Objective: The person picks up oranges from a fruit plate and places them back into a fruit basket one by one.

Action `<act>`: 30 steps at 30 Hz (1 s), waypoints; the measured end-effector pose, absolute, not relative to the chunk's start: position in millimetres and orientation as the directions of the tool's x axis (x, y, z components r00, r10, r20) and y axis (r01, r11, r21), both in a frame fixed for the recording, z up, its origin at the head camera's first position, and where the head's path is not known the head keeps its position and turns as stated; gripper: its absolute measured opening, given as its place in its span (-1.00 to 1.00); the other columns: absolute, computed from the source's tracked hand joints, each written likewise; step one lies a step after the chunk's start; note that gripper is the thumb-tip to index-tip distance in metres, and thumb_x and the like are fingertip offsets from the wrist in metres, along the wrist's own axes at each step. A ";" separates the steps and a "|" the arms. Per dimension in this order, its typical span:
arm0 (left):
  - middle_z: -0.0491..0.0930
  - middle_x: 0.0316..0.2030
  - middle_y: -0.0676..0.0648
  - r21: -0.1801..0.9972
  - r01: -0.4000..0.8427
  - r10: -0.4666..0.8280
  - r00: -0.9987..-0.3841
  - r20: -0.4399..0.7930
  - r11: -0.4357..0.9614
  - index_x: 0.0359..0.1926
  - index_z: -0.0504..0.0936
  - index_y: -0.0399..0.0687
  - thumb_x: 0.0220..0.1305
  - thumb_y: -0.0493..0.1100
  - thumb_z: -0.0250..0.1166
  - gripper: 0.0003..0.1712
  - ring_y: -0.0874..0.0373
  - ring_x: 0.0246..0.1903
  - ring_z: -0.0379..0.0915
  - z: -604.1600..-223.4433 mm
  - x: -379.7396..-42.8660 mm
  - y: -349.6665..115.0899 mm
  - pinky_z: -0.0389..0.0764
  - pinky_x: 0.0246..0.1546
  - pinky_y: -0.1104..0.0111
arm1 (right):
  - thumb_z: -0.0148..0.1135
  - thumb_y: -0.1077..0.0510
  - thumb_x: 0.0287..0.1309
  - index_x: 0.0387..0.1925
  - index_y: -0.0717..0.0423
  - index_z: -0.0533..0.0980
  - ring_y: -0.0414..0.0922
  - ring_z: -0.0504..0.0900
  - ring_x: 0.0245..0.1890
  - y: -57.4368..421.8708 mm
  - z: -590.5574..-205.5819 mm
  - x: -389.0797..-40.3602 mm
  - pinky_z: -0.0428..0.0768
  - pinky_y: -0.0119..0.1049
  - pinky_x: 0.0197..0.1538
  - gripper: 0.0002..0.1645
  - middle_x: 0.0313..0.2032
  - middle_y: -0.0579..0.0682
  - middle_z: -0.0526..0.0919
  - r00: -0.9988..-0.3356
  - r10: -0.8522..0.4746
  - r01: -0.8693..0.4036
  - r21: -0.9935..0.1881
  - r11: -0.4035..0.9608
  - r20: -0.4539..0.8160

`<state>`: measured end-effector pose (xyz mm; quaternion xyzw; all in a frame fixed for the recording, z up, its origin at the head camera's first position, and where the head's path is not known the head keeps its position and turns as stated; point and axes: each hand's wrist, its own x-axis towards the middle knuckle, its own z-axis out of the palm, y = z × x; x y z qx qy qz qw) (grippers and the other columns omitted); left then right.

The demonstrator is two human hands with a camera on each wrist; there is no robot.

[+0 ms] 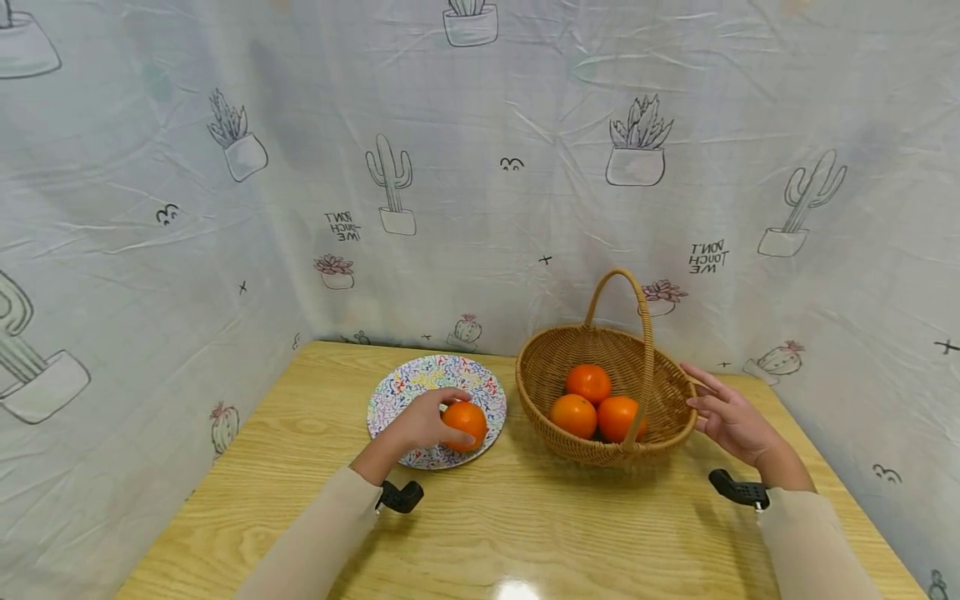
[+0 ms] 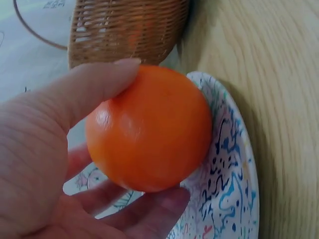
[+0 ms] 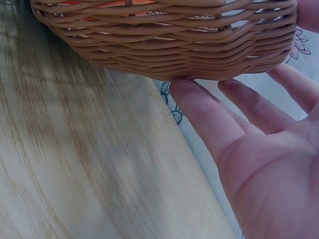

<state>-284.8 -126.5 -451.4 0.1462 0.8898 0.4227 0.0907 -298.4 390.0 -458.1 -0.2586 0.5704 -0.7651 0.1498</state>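
Note:
My left hand holds an orange over the right part of a white plate with a multicoloured squiggle pattern. In the left wrist view, thumb and fingers curl round opposite sides of the orange; whether its underside touches the plate I cannot tell. To the right stands a wicker basket with a tall hoop handle, and three oranges lie in it. At the basket's right side is my right hand. Its extended fingertips touch the basket's woven wall.
Light wood table lies under everything, with a bright reflection near its front edge. Behind and at both sides hangs a pale curtain printed with potted cacti. A black camera mount sits on each wrist.

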 end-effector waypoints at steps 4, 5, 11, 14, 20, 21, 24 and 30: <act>0.57 0.16 -0.14 0.786 0.160 0.295 -0.955 -0.030 0.597 0.29 0.57 -0.07 0.08 -0.11 0.61 -0.26 -0.01 0.00 0.56 -451.6 -285.7 -130.0 0.70 -0.02 0.09 | -0.29 0.46 0.52 0.52 -0.18 0.22 -0.18 0.65 0.14 390.4 -457.5 -299.1 0.70 -0.26 0.14 -0.27 0.29 -0.16 0.52 -0.817 -0.530 -0.064 -0.949 -0.310 0.228; 0.57 0.16 -0.13 0.787 0.159 0.286 -0.958 -0.024 0.597 0.30 0.56 -0.07 0.09 -0.10 0.61 -0.26 -0.02 0.00 0.56 -451.8 -286.4 -130.9 0.70 -0.02 0.10 | -0.29 0.46 0.52 0.52 -0.19 0.23 -0.18 0.65 0.14 390.4 -457.2 -299.2 0.70 -0.26 0.13 -0.27 0.29 -0.16 0.52 -0.817 -0.530 -0.064 -0.950 -0.306 0.226; 0.59 0.18 -0.13 0.805 0.147 0.244 -0.970 0.003 0.575 0.34 0.54 -0.11 0.13 -0.11 0.58 -0.25 -0.03 0.05 0.57 -454.2 -289.6 -133.9 0.70 0.00 0.10 | -0.29 0.45 0.53 0.52 -0.22 0.23 -0.21 0.64 0.11 390.7 -456.4 -299.4 0.70 -0.27 0.13 -0.27 0.30 -0.18 0.49 -0.823 -0.527 -0.065 -0.956 -0.285 0.213; 0.61 0.16 -0.13 0.807 0.142 0.226 -0.974 0.011 0.574 0.33 0.55 -0.11 0.14 -0.10 0.58 -0.26 -0.02 0.03 0.58 -456.0 -289.3 -133.5 0.70 0.01 0.09 | -0.30 0.44 0.53 0.52 -0.22 0.23 -0.21 0.64 0.13 390.6 -456.1 -299.6 0.70 -0.27 0.13 -0.28 0.30 -0.17 0.49 -0.820 -0.530 -0.065 -0.955 -0.289 0.216; 0.61 0.16 -0.13 0.786 0.182 0.217 -0.974 0.062 0.591 0.33 0.55 -0.14 0.17 -0.07 0.56 -0.27 -0.01 0.02 0.59 -458.0 -286.4 -131.7 0.69 0.01 0.06 | -0.30 0.43 0.54 0.53 -0.22 0.20 -0.23 0.63 0.10 390.7 -456.3 -300.3 0.69 -0.28 0.13 -0.28 0.31 -0.18 0.46 -0.821 -0.528 -0.071 -0.957 -0.280 0.216; 0.60 0.17 -0.13 0.788 0.182 0.216 -0.974 0.064 0.588 0.34 0.55 -0.13 0.17 -0.06 0.56 -0.27 -0.01 0.02 0.59 -458.8 -286.6 -131.9 0.69 0.00 0.07 | -0.30 0.42 0.55 0.56 -0.20 0.16 -0.23 0.63 0.08 390.9 -456.4 -300.2 0.69 -0.29 0.12 -0.27 0.31 -0.19 0.44 -0.825 -0.525 -0.073 -0.959 -0.273 0.212; 0.60 0.19 -0.13 0.797 0.171 0.208 -0.976 0.058 0.579 0.35 0.55 -0.08 0.16 -0.02 0.56 -0.25 -0.03 0.04 0.59 -462.0 -287.8 -132.8 0.69 0.00 0.08 | -0.30 0.40 0.56 0.63 -0.12 0.01 -0.24 0.62 0.01 391.6 -456.5 -299.5 0.69 -0.30 0.08 -0.25 0.32 -0.22 0.41 -0.830 -0.519 -0.079 -0.964 -0.255 0.205; 0.60 0.19 -0.14 0.817 0.150 0.179 -0.982 0.058 0.557 0.33 0.58 -0.01 0.14 0.01 0.58 -0.26 -0.05 0.05 0.58 -467.0 -288.7 -134.4 0.69 0.01 0.08 | -0.31 0.40 0.57 0.65 -0.08 -0.06 -0.22 0.62 -0.01 391.8 -457.1 -300.6 0.70 -0.29 0.08 -0.25 0.30 -0.15 0.46 -0.827 -0.523 -0.081 -0.964 -0.254 0.207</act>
